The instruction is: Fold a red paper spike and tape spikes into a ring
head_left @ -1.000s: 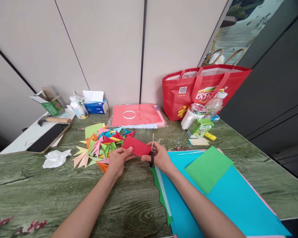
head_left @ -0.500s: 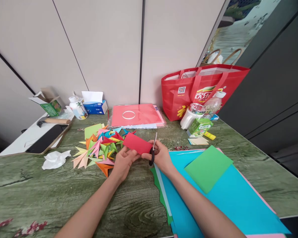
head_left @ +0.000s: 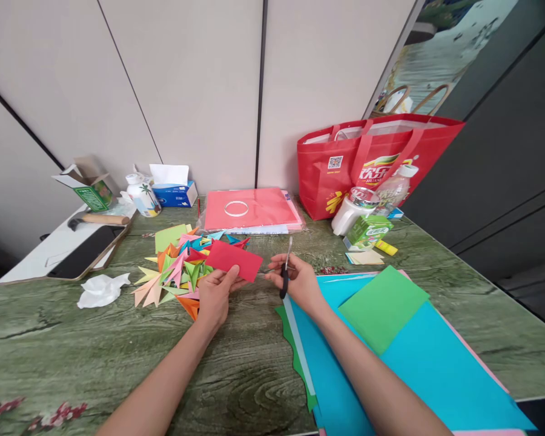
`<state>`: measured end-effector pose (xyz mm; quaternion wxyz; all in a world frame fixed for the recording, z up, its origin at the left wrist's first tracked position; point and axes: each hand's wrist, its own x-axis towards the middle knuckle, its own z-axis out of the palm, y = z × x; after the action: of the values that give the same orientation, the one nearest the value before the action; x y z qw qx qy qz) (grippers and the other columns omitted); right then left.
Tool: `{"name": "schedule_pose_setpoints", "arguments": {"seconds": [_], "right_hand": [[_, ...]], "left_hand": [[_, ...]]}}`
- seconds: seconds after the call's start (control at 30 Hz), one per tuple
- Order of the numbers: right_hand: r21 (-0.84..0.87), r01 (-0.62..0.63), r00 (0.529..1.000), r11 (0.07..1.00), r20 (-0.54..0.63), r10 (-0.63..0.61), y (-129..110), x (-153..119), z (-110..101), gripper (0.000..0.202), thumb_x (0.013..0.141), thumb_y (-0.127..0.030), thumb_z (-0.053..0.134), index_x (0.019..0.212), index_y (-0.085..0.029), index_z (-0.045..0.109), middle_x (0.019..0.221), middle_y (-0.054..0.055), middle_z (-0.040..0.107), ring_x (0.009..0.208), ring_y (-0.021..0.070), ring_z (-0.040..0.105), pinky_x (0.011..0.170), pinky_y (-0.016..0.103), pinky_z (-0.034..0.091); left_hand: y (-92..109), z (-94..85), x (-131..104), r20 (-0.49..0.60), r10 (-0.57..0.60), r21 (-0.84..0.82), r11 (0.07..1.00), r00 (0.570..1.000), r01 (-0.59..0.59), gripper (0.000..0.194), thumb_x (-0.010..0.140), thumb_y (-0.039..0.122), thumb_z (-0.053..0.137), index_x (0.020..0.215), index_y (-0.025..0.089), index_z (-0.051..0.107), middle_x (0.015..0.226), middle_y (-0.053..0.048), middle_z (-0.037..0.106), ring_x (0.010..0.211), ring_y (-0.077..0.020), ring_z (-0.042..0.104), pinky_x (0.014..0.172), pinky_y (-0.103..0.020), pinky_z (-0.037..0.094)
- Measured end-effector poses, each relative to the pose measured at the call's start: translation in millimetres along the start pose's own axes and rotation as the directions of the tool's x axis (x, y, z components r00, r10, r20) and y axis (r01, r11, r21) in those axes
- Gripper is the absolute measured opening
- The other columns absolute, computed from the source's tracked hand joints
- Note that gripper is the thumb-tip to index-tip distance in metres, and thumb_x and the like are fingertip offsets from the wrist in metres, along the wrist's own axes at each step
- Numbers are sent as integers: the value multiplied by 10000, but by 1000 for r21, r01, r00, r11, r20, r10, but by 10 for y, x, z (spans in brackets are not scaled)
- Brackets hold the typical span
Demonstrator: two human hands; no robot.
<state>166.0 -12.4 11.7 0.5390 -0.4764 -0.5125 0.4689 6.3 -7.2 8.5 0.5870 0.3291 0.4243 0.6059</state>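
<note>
A rectangle of red paper (head_left: 234, 259) is pinched between the thumb and fingers of my left hand (head_left: 218, 293), above the table's middle. My right hand (head_left: 301, 281) holds a pair of scissors (head_left: 285, 280) by the black handles, blades pointing up and away from me. A gap separates the scissors from the red paper. Just behind and left of my left hand lies a pile of folded paper pieces (head_left: 177, 270) in many colours. Under my right forearm are large blue sheets (head_left: 418, 369) with a green square of paper (head_left: 385, 307) on top.
At the back sit a packet of pink paper (head_left: 254, 209), a blue tissue box (head_left: 175, 194) and a red bag (head_left: 327, 181). A white jar (head_left: 345, 215) and green carton (head_left: 367, 233) stand before the bag. Crumpled tissue (head_left: 102, 290), a hammer (head_left: 102, 219) and a phone (head_left: 84, 251) lie left.
My hands have moved apart. My left hand has carried the red paper leftward, and my right hand, earlier touching the paper, has drawn off it with the scissors.
</note>
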Motion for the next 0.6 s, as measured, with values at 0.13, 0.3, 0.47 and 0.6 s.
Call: {"name": "schedule_pose_setpoints", "arguments": {"seconds": [0.13,0.3,0.47,0.6], "right_hand": [[52,8,996,999,-92,-3,-21,24,-22,373,573,-377,738,847,-191,566,831,43,638,750,180,620,691,327,516],[59,8,996,998,-84,-3,11,-10,32,397,539,-383,761,834,-193,577,801,33,637,693,171,618,653,320,522],[24,-29,999,999,33,28,15,1,5,408,601,-385,720,927,-181,583,845,39,636,722,162,620,681,309,512],[-68,-66,980,995,183,78,-19,10,-82,498,610,-368,715,1048,-182,566,941,44,616,650,121,599,641,281,500]], "left_hand": [[-29,-16,-3,81,-24,96,995,996,17,243,551,309,767,708,134,705,662,-40,707,592,-192,648,599,-327,548],[-60,-11,-29,84,-61,97,994,995,53,273,564,343,754,710,122,688,678,-52,704,581,-196,641,508,-301,531],[-15,-5,-1,14,-48,37,998,999,48,281,537,329,772,691,119,666,611,-28,683,500,-157,611,462,-261,503],[17,-29,27,32,-35,35,999,999,34,260,551,335,761,658,127,649,610,-23,675,490,-143,594,450,-244,481]]}}
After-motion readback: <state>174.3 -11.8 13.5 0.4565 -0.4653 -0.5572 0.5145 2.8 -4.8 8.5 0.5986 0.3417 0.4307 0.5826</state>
